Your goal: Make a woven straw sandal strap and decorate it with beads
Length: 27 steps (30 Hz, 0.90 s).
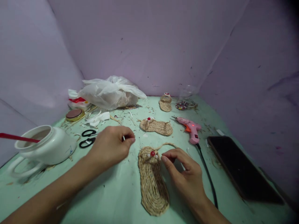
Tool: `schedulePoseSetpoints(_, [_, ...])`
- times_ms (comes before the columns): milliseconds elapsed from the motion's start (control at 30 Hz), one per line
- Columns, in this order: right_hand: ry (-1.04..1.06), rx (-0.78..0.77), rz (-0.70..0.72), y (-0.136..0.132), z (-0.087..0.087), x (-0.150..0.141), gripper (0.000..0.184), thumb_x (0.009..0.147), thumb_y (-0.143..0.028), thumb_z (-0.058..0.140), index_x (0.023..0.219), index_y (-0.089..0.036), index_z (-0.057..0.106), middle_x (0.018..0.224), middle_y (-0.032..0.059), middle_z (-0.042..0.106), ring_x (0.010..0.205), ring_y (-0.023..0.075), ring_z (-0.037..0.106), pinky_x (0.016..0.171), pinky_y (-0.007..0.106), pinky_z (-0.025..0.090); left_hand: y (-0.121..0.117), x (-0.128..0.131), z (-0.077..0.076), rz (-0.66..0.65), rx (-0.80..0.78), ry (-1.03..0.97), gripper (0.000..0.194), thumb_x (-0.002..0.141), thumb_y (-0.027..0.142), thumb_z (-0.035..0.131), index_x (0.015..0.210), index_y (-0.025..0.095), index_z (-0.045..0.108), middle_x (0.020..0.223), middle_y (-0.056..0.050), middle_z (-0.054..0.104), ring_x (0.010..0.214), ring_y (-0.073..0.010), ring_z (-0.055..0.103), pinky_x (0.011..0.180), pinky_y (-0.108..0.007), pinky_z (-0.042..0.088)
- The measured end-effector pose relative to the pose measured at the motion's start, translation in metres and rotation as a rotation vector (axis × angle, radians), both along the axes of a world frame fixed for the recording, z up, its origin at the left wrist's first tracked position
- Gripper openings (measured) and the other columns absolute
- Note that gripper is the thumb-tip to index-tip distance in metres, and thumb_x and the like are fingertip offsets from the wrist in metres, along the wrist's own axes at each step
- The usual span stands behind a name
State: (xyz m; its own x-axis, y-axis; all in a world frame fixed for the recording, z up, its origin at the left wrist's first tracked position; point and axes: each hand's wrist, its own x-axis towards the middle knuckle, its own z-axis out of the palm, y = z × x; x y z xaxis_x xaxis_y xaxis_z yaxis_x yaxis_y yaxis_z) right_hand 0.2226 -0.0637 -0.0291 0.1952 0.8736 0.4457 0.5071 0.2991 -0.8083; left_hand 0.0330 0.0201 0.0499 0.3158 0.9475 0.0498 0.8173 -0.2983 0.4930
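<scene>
A small woven straw slipper [153, 183] lies sole-down on the table in front of me, with a red bead [152, 153] and white beads [149, 156] on its strap. A loose straw strand [167, 144] trails from its toe end. My right hand [184, 174] is closed in a pinch beside the beads; what its fingertips hold, if anything, is too small to make out. Left of the toe end, my left hand [114, 144] hovers with thumb and forefinger drawn together. Whatever lies between those fingertips cannot be seen.
Behind lie a second slipper [157, 127] and a third one [165, 104]. A pink glue gun [192, 128], its light on, and its cord stand right, near a phone [240, 168]. Scissors [87, 137], a white pot [58, 146], a round tin [74, 114] and a plastic bag [112, 93] are left.
</scene>
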Motion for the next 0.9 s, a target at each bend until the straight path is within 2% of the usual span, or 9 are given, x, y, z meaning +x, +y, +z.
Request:
schedulePoseSetpoints(100, [-0.022,0.014,-0.045,-0.002,0.002,0.005,0.010,0.080,-0.023,0.061,0.071,-0.022,0.062,0.069,-0.0013,0.063,0.067,0.0147,0.058,0.064,0.026,0.044,0.016,-0.026,0.018,0.023,0.063,0.119,0.014,0.072,0.024,0.055,0.072,0.020,0.068,0.069,-0.002,0.068,0.064,-0.0174,0.055,0.057,-0.028,0.033])
schedulePoseSetpoints(200, [-0.030,0.001,-0.114,-0.002,0.004,0.009,0.009,0.077,-0.026,0.062,0.070,-0.022,0.063,0.069,-0.0012,0.064,0.067,0.0146,0.060,0.065,0.024,0.046,0.026,-0.049,0.030,-0.081,0.061,0.279,0.016,0.072,0.018,0.051,0.070,0.019,0.067,0.065,-0.001,0.065,0.058,-0.0146,0.051,0.053,-0.027,0.028])
schedulePoseSetpoints(267, [-0.029,-0.027,-0.167,-0.002,0.006,0.011,0.010,0.075,-0.029,0.063,0.069,-0.022,0.064,0.069,-0.0009,0.065,0.066,0.0153,0.061,0.065,0.024,0.048,0.029,-0.057,0.031,-0.176,-0.001,0.353,0.015,0.067,0.013,0.051,0.063,0.019,0.065,0.059,0.001,0.062,0.055,-0.0129,0.048,0.052,-0.026,0.027])
schedulePoseSetpoints(400, [0.001,-0.091,-0.297,-0.001,0.009,0.013,0.015,0.069,-0.037,0.065,0.067,-0.022,0.065,0.068,-0.0005,0.065,0.068,0.0181,0.062,0.070,0.027,0.049,0.030,-0.053,0.016,-0.392,-0.142,0.435,0.012,0.063,0.013,0.053,0.060,0.019,0.062,0.057,0.001,0.059,0.051,-0.0117,0.045,0.049,-0.025,0.028])
schedulePoseSetpoints(600, [0.048,-0.178,-0.367,0.002,0.010,0.016,0.022,0.064,-0.043,0.066,0.066,-0.021,0.066,0.066,0.0008,0.065,0.069,0.0214,0.062,0.071,0.032,0.048,0.026,-0.029,-0.021,-0.590,-0.148,0.249,0.017,0.060,0.008,0.050,0.063,0.018,0.064,0.057,0.000,0.059,0.048,-0.0097,0.042,0.047,-0.024,0.028])
schedulePoseSetpoints(733, [0.072,-0.180,-0.398,0.003,0.010,0.017,0.025,0.063,-0.046,0.066,0.066,-0.021,0.066,0.067,0.0016,0.065,0.069,0.0219,0.061,0.071,0.033,0.047,0.027,-0.024,-0.032,-0.624,-0.172,0.182,0.019,0.060,0.006,0.050,0.061,0.016,0.065,0.053,0.001,0.057,0.047,-0.0097,0.042,0.048,-0.023,0.029])
schedulePoseSetpoints(900, [0.069,-0.160,-0.340,0.003,0.012,0.016,0.018,0.066,-0.041,0.066,0.067,-0.022,0.066,0.068,0.0018,0.065,0.070,0.0218,0.062,0.071,0.032,0.048,0.027,-0.024,-0.037,-0.613,-0.155,0.162,0.020,0.061,0.005,0.048,0.059,0.018,0.063,0.053,0.000,0.056,0.047,-0.0110,0.041,0.047,-0.024,0.029])
